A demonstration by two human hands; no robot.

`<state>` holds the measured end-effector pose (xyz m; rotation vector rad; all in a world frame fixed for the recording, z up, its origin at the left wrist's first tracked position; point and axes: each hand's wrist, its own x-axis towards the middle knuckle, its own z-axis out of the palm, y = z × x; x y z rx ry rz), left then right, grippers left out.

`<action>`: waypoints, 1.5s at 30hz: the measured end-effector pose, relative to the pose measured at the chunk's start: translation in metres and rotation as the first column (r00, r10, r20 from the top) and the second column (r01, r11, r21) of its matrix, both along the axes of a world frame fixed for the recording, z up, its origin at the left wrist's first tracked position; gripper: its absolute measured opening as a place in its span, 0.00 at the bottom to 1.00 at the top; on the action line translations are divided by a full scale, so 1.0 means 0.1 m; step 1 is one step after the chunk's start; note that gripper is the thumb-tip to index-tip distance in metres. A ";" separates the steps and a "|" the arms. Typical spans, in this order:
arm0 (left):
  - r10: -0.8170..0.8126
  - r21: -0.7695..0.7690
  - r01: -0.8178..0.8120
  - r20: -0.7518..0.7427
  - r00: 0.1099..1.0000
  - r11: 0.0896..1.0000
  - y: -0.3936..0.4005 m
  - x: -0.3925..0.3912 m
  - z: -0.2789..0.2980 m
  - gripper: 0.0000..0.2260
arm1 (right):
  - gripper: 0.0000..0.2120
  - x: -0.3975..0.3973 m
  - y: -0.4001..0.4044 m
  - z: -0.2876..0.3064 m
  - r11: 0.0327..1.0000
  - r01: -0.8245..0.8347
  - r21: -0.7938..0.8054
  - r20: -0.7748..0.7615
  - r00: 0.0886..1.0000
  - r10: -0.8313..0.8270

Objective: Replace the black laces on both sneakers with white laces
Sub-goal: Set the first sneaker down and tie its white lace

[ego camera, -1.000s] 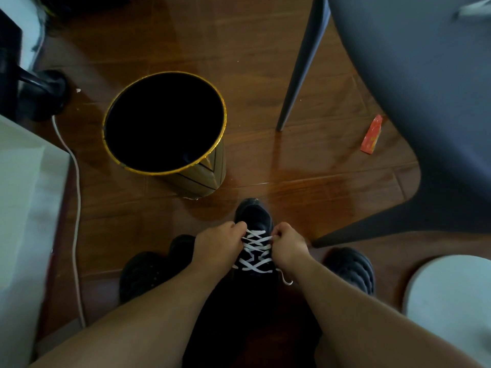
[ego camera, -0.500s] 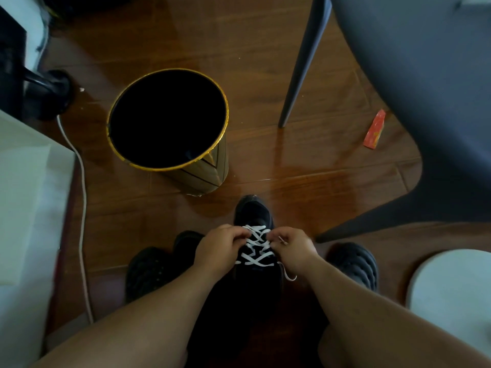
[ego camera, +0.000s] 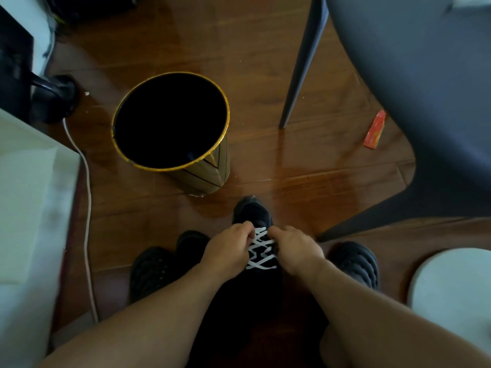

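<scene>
A black sneaker (ego camera: 252,209) stands toe-forward on the wooden floor between my forearms, its front threaded with crisscrossed white lace (ego camera: 261,252). My left hand (ego camera: 228,252) grips the sneaker's left side, with the fingertips curled at the topmost lace crossing. Pressed against the right side is my right hand (ego camera: 293,249), fingers curled and pinching the lace near the toe end. A second dark shoe (ego camera: 191,243) sits just behind my left hand, partly hidden.
A black bin with a gold rim (ego camera: 170,123) stands ahead on the left. A grey chair (ego camera: 414,83) fills the right, one leg (ego camera: 301,65) slanting down mid-floor. Black clogs (ego camera: 152,269) (ego camera: 356,261) flank the sneaker. A white cable (ego camera: 87,197), red wrapper (ego camera: 375,130) and white round object (ego camera: 451,282) lie nearby.
Both hands have shifted slightly toward the toe end of the lacing. The loose lace end that hung by my right wrist is no longer visible.
</scene>
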<state>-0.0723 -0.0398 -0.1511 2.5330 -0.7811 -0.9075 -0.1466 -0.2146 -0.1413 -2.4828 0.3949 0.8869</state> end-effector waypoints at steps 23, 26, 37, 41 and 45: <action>0.528 0.187 -0.504 -0.113 0.842 0.843 0.08 -0.13 -0.18 0.10 | 0.08 0.00 0.20 -0.20 0.751 0.621 0.224 -0.087 0.781 -0.619; 0.513 0.193 -0.490 -0.090 0.854 0.850 0.09 -0.09 -0.17 0.11 | 0.09 0.01 0.19 -0.18 0.792 0.589 0.160 -0.013 0.803 -0.596; 0.487 -0.041 -0.518 -0.287 0.825 0.854 0.24 -0.20 -0.03 0.06 | 0.03 -0.05 0.18 -0.12 0.713 0.586 0.385 -0.060 0.787 -0.614; 0.146 0.124 -0.152 0.054 0.988 0.981 0.10 -0.18 0.08 0.11 | 0.08 0.03 0.20 -0.01 0.965 0.193 0.175 0.043 0.978 -0.203; 0.102 0.233 -0.126 0.113 0.988 0.964 -0.05 -0.15 0.10 0.11 | 0.11 0.09 0.27 0.03 1.000 -0.014 -0.010 0.061 0.998 0.015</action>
